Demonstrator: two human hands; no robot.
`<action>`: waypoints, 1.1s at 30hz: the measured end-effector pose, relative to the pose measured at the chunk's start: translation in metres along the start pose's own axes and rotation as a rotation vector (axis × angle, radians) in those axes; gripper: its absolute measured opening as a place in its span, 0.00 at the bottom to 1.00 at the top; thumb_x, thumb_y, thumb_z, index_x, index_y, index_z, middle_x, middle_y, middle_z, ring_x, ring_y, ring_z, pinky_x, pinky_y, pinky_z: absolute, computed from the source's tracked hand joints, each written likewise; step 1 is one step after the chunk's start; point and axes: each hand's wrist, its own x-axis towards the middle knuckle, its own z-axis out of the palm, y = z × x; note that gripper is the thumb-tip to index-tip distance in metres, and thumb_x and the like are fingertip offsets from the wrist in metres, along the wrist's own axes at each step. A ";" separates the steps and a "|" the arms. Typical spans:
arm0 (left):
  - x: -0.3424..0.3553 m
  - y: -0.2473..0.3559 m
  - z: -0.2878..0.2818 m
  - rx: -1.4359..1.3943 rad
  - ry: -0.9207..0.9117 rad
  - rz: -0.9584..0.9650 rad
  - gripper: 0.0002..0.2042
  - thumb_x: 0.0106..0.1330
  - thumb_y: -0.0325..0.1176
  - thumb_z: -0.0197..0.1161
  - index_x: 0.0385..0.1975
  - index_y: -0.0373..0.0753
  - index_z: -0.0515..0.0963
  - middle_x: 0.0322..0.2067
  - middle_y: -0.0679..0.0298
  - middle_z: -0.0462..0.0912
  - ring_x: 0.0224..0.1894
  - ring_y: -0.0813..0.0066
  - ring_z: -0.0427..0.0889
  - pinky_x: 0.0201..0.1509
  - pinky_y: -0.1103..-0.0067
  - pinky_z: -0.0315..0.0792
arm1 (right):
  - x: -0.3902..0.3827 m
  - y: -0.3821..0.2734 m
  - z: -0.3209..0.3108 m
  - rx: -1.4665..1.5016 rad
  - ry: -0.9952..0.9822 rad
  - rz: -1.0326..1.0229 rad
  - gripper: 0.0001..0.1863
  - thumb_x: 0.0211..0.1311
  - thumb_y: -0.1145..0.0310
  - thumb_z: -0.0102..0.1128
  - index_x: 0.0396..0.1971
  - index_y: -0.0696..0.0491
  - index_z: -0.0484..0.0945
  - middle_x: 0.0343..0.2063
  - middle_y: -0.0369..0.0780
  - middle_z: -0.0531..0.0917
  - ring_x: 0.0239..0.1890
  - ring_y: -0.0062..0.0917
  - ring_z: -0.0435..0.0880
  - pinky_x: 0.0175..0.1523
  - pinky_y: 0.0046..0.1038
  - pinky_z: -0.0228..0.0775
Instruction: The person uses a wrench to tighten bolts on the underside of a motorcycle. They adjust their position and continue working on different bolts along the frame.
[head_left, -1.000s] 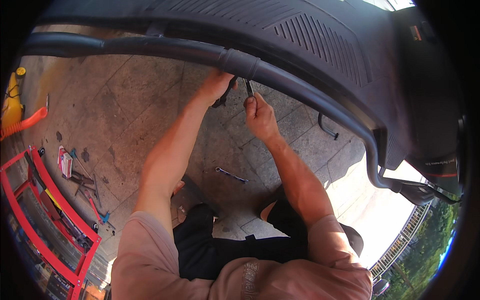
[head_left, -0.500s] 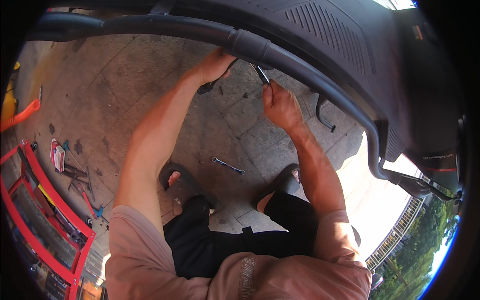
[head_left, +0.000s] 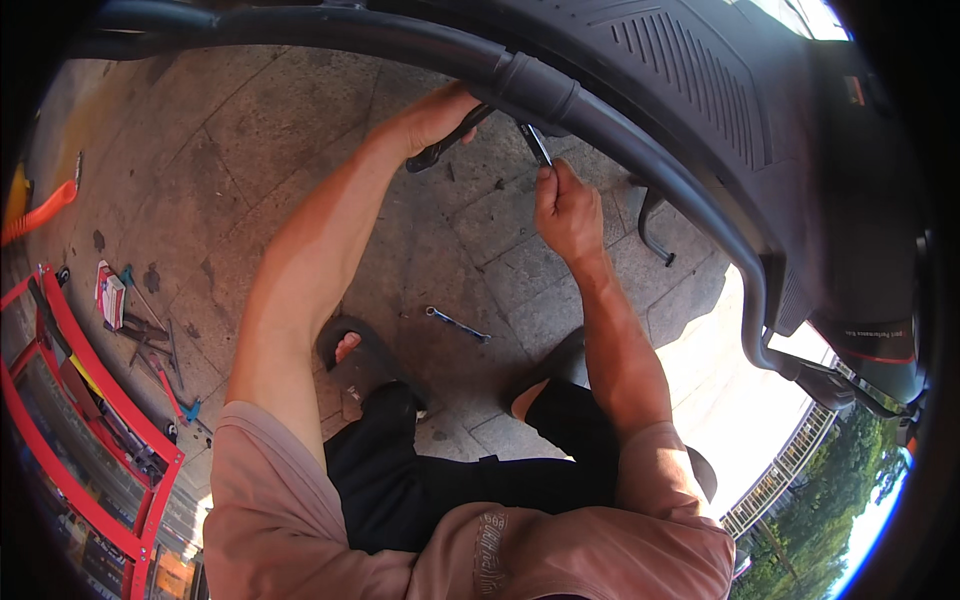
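A black tubular bar [head_left: 400,38] of a motor scooter runs across the top of the view. My left hand [head_left: 440,118] reaches up under it, beside a black lever-like part [head_left: 437,152]; most of its fingers are hidden by the bar and that part. To the right, my right hand [head_left: 570,208] is closed around the lower end of a shiny metal wrench [head_left: 537,145]. The wrench's upper end disappears under the bar near its sleeve joint [head_left: 537,85], so what it touches there cannot be seen.
A combination wrench [head_left: 457,324] lies on the paved floor [head_left: 300,130] between my feet. Pliers and other hand tools [head_left: 150,335] lie at the left with a small box [head_left: 110,292], next to a red tool cart [head_left: 110,420]. A black stand-like rod [head_left: 652,230] hangs below the bar.
The view has shifted slightly. My right fist and the wrench have tilted a little, with the fist now more directly below the wrench. My left hand stays under the bar.
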 end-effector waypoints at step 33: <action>0.000 -0.010 0.002 -0.001 0.071 0.142 0.20 0.62 0.51 0.62 0.34 0.38 0.75 0.23 0.71 0.73 0.21 0.84 0.69 0.26 0.82 0.65 | -0.008 -0.053 0.117 0.603 0.298 0.309 0.18 0.73 0.60 0.40 0.25 0.54 0.68 0.17 0.35 0.72 0.20 0.21 0.70 0.28 0.27 0.64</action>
